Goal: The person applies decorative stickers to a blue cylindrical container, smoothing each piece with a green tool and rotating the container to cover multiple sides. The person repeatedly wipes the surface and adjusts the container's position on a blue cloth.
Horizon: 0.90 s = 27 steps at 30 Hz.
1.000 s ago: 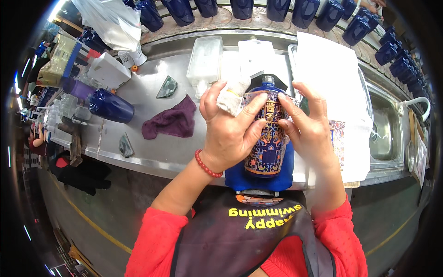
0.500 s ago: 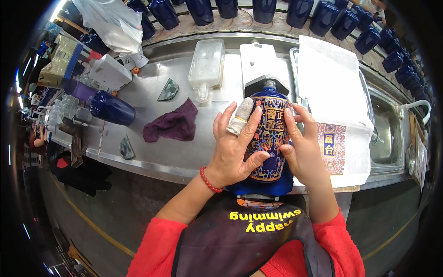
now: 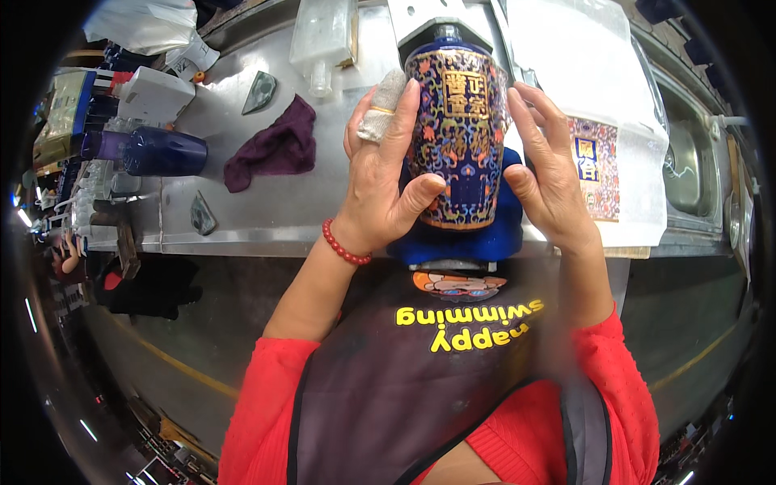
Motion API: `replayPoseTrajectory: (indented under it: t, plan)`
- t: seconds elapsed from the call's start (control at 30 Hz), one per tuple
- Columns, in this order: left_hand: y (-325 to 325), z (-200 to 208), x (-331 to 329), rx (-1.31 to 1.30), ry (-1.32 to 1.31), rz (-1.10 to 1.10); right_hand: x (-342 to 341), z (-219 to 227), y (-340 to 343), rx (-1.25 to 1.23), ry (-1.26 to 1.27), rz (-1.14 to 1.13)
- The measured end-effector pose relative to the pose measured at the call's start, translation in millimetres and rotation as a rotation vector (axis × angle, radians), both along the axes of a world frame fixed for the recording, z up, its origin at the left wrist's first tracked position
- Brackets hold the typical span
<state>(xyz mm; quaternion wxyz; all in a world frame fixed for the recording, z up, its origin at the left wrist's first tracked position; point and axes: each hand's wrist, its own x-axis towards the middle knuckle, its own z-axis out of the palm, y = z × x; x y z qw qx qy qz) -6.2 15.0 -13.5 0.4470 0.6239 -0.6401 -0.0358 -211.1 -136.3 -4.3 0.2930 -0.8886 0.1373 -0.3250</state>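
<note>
A dark blue bottle (image 3: 457, 145) with a colourful floral wrap and gold characters lies tilted in front of me, its neck pointing away. Under its near end is a blue padded rest (image 3: 508, 218). My left hand (image 3: 380, 174) lies along the bottle's left side, thumb over the front, index finger at the edge; a grey cloth finger cover (image 3: 382, 109) with a yellow band wraps one finger. At the right side my right hand (image 3: 554, 174) has its fingers apart, thumb and fingertips just off the bottle's edge.
A patterned decal (image 3: 596, 182) lies with white paper sheets (image 3: 574, 48) on the right, beside a metal sink (image 3: 683, 182). Leftward on the steel bench (image 3: 267, 214) are a purple cloth (image 3: 279, 149), a clear bottle (image 3: 323, 40), glassy shards (image 3: 260, 90) and a plain blue bottle (image 3: 166, 151).
The whole scene has shifted upward in view as my head tilted down. My right hand has drawn outward from the bottle, and my left thumb still overlaps its front.
</note>
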Motion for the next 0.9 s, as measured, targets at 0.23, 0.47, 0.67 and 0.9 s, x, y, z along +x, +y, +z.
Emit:
replayPoseTrajectory:
  t: [0.23,0.47,0.67,0.9]
  plan:
    - [-2,-3,3,0.000,-0.029,-0.015,2,-5,6,0.109,0.064,0.081]
    - [-3,-11,6,-0.010,-0.041,-0.022,2,-9,4,0.046,0.024,0.083]
    - [20,-17,2,-0.085,-0.092,-0.033,-8,7,4,0.038,0.083,0.045]
    - [43,-30,-26,-0.097,-0.258,0.364,-13,7,7,-0.071,0.138,0.115]
